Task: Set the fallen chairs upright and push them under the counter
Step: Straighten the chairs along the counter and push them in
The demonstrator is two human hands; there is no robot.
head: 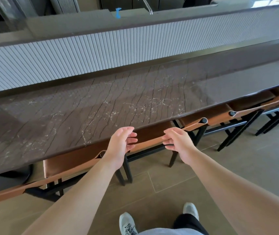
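Observation:
A chair with a brown leather backrest strap (pixel 149 141) and black legs stands upright right in front of me, its seat tucked under the dark marble counter (pixel 101 107). My left hand (pixel 120 145) curls its fingers round the strap's left end. My right hand (pixel 177 141) grips the strap's right end, fingers wrapped over it. Another upright chair (pixel 64 167) stands to the left, partly under the counter, its backrest stretching toward the lower left. Two more chairs (pixel 220 118) (pixel 277 100) stand tucked in on the right.
A ribbed white wall panel (pixel 101 53) rises behind the counter, with a blue object (pixel 118 12) and a tap (pixel 148 5) beyond it. A dark round base (pixel 13 178) sits on the floor at left. My grey shoes (pixel 126 223) stand on the tiled floor.

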